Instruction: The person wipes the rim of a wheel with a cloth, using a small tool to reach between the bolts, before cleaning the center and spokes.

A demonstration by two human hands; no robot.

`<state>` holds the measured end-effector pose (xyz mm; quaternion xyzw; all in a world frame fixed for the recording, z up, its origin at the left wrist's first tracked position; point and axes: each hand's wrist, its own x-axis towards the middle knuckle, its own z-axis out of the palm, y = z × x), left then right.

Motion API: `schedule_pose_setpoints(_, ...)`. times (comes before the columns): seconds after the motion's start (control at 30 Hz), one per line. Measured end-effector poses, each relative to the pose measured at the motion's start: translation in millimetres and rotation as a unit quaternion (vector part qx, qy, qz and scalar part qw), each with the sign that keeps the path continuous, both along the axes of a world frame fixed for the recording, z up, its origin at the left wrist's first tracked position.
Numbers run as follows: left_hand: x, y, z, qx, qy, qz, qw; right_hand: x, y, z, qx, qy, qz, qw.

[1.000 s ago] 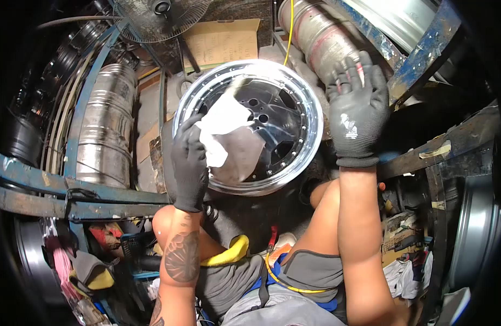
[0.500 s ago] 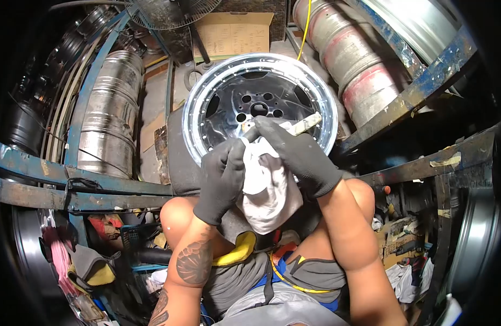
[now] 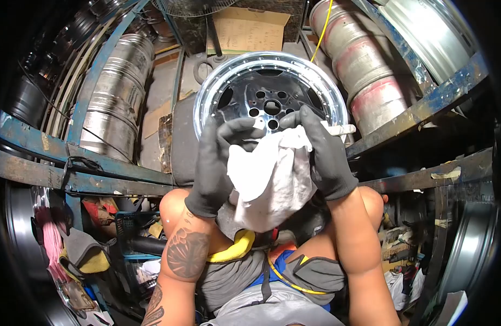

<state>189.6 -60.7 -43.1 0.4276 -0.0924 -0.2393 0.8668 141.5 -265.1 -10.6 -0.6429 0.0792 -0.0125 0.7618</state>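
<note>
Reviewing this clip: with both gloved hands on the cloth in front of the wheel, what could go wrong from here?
1. The wheel stands on edge against the knees with neither hand on it; it might roll or tip.
2. The left hand and right hand both grip the cloth, which hides the wheel's lower rim, so a smear there could be missed.
3. The small stick by the right hand's fingers might slip out.

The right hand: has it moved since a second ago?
Yes. The right hand came down from beside the wheel rim and across to its front, where it now grips the white cloth.
</note>
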Motion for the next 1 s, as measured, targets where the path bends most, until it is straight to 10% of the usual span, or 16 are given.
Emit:
schedule_pose_setpoints(0.07, 3, 0, 1, 0.003, 0.034, 0.000, 0.999, 7, -4, -19, 0.158, 0.035, -0.033, 0.986)
schedule_pose_setpoints(0.2, -10, -11, 5, 0.372, -0.331, 0.018, 0.867, 11, -4, -22, 0.245, 0.042, -0.040, 0.968)
schedule_pose_setpoints(0.3, -3, -7, -2, 0.296, -0.125, -0.030, 0.947, 10, -15, -16, 0.163, 0.064, -0.035, 0.984)
schedule_pose_setpoints(0.5, 1, -6, 6, 0.205, -0.086, -0.038, 0.974, 10, -23, -12, 0.226, 0.061, 0.140, 0.962)
schedule_pose_setpoints(0.83, 6, 5, 9, 0.169, -0.089, -0.062, 0.980, -14, -14, -33, -0.204, -0.014, 0.307, 0.929)
schedule_pose_setpoints(0.9, 7, 9, 10, 0.231, -0.133, -0.044, 0.963, -10, 2, -14, -0.064, 0.156, 0.259, 0.951)
schedule_pose_setpoints(1.0, 8, 16, 11, 0.277, -0.159, -0.027, 0.947, -7, -6, -38, -0.396, -0.103, 0.270, 0.872)
